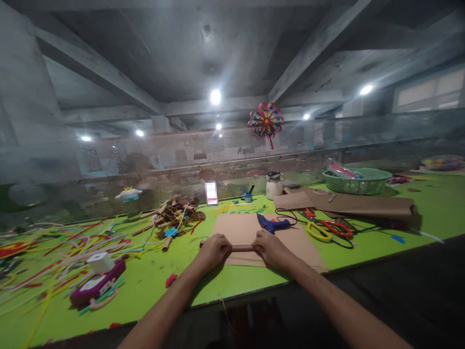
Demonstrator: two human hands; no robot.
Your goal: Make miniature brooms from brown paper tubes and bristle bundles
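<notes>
Both my hands grip a thin rolled brown paper tube lying across the near edge of a brown cardboard sheet on the green table. My left hand is closed round the tube's left end. My right hand is closed round its right end. Only the short middle stretch of the tube shows between my fists. A blue glue gun lies on the cardboard just beyond my right hand.
Scissors with yellow and red handles lie right of the cardboard among black cord. A pile of brown tubes, coloured strips, a purple tape dispenser, a green basket, a white jar and a mesh partition surround the spot.
</notes>
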